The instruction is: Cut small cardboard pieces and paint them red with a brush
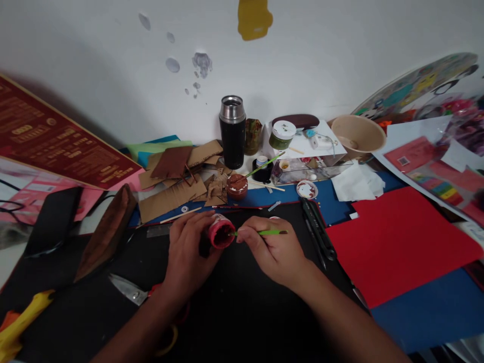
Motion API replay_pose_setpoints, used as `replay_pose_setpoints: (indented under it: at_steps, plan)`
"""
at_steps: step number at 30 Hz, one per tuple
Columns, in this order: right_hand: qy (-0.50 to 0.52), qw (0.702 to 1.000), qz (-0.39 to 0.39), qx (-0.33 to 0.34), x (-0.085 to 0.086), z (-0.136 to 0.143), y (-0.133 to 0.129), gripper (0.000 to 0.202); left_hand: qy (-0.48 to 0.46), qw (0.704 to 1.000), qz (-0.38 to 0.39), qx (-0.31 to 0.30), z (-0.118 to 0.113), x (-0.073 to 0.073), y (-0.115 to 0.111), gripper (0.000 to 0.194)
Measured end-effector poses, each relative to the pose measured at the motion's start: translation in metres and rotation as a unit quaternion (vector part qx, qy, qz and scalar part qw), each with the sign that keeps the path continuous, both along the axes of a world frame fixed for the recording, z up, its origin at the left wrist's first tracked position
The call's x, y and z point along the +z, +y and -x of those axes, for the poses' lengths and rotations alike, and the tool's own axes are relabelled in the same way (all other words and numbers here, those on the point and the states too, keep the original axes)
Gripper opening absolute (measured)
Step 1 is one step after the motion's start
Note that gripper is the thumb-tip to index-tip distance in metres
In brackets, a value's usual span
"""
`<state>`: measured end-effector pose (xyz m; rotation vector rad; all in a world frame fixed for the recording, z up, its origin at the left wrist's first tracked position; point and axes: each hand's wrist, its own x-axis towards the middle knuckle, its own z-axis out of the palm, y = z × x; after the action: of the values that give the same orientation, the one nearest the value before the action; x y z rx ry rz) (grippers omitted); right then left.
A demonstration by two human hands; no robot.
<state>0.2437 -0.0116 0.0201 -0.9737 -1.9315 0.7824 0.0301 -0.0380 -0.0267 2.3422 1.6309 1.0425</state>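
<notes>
My left hand (192,252) is wrapped round a small paint jar (221,233) with red paint on its rim and inside, its mouth tilted toward me and to the right. Pinched in the fingers of my right hand (273,248) is a thin green paintbrush (266,232), held almost level. The brush's left end points into the jar's mouth, so its tip is hidden. A white and red lid edge (275,218) peeks out behind my right hand. Under my left forearm lie scissors (130,290) with red handles, partly covered.
Behind my hands stand a brown paint jar (237,186) with a green brush in it and a black flask (232,136). Cardboard scraps (170,196) lie left of them. To the right are a utility knife (319,229) and red paper (404,247). A brown boat-shaped piece (106,229) lies left.
</notes>
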Motion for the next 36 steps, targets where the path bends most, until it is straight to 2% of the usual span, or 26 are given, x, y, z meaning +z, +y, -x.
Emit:
replay_pose_setpoints:
  at_steps: [6, 13, 17, 21, 26, 30, 36]
  plan:
    - [0.061, 0.994, 0.076, 0.039, 0.0008, 0.0037, -0.0031, 0.041, -0.014, 1.0, 0.014, 0.006, -0.0015, -0.0001, 0.0, 0.047]
    - [0.12, 0.989, 0.076, 0.034, 0.0015, 0.0037, -0.0036, 0.042, -0.037, 0.998, 0.044, 0.009, -0.002, -0.0007, 0.0002, 0.047]
    - [0.074, 0.993, 0.078, 0.049, 0.0, 0.0048, -0.0027, 0.041, -0.04, 0.998, 0.043, -0.001, -0.0023, -0.0022, -0.0007, 0.043]
    - [0.03, 0.996, 0.082, 0.028, 0.0003, 0.0026, -0.0007, 0.042, -0.041, 0.998, 0.04, 0.016, -0.0017, -0.0013, -0.0008, 0.045]
    - [0.046, 0.996, 0.074, 0.032, 0.0023, 0.0002, -0.0005, 0.041, -0.032, 0.999, 0.034, 0.018, -0.0005, -0.0001, 0.0005, 0.044]
    - [0.017, 0.998, 0.051, 0.011, 0.0005, 0.0, -0.0002, 0.042, -0.026, 0.999, 0.029, 0.02, -0.0006, 0.0002, 0.0011, 0.043]
    - [0.063, 0.993, 0.095, 0.035, -0.0013, 0.0026, -0.0019, 0.04, -0.036, 0.998, 0.042, 0.009, -0.0026, 0.0001, -0.0003, 0.043]
